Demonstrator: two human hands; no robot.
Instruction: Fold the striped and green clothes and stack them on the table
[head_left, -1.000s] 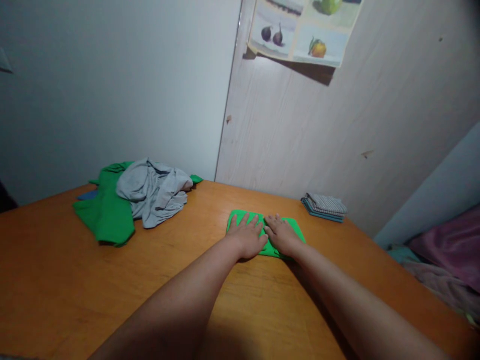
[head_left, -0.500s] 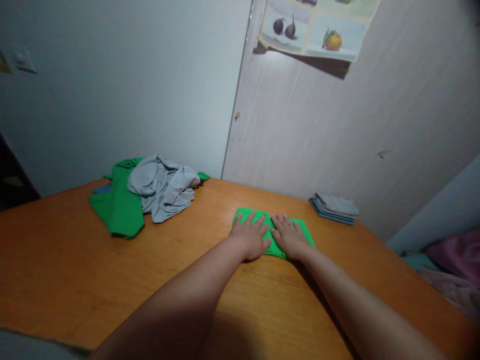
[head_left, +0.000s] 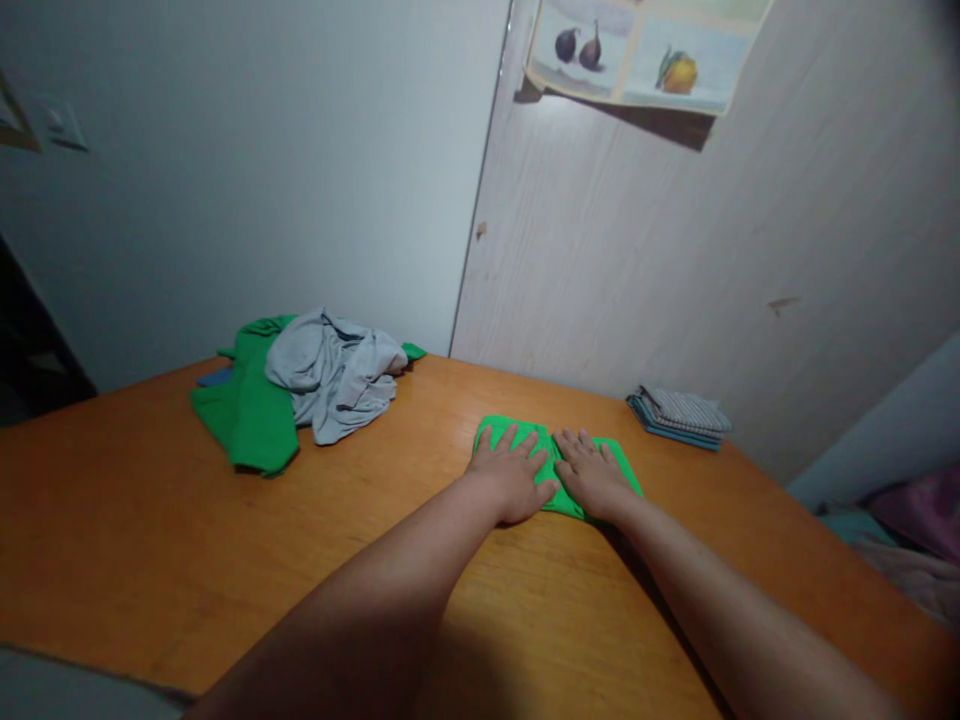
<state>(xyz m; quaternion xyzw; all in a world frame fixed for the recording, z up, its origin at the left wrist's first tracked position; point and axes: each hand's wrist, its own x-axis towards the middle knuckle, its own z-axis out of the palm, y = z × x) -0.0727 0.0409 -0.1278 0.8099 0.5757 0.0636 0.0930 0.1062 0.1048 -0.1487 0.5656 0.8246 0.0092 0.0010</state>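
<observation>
A small folded bright green cloth [head_left: 625, 464] lies on the orange wooden table [head_left: 135, 520], a little right of centre. My left hand [head_left: 512, 474] rests flat on its left half, fingers spread. Beside it, my right hand [head_left: 594, 475] lies flat on the right half, fingers stretched out. The two hands nearly touch at the thumbs. Most of the cloth is hidden under them.
A heap of unfolded clothes sits at the back left: a green garment [head_left: 251, 425] with a grey one [head_left: 337, 368] on top. A small stack of folded striped and blue cloths [head_left: 681, 414] lies at the back right by the wall. Bedding [head_left: 900, 530] shows past the table's right edge.
Both hands stay flat on the green cloth. The view has shifted slightly, so everything sits a little further right in the picture.
</observation>
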